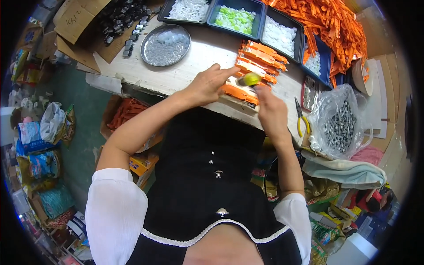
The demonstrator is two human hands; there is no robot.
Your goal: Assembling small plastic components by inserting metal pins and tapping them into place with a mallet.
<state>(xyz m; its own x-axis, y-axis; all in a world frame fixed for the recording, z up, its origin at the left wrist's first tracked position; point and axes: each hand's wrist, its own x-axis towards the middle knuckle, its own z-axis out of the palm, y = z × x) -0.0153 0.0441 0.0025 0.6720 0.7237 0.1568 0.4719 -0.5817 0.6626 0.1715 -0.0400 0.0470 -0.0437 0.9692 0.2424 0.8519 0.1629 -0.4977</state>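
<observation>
My right hand (273,110) is closed around the handle of a small hammer (251,79) with a yellow-green end on its head. The hammer is slightly blurred and sits over a row of orange plastic pieces (260,57) laid side by side on the pale worktable. Left of it, my left hand (208,86) has its index finger stretched toward the row, the other fingers partly hidden. Beneath both hands, closest to the table's front edge, lies one orange piece (240,94). Each orange piece is long and narrow with some pale or shiny parts.
Along the back stand trays of small white parts (279,36) and green-white parts (236,20), beside an orange heap (327,22). A round metal dish (165,45) lies left. Yellow-handled pliers (302,119) and a plastic bag of metal parts (338,126) lie right. Black parts (121,24) spill near cardboard.
</observation>
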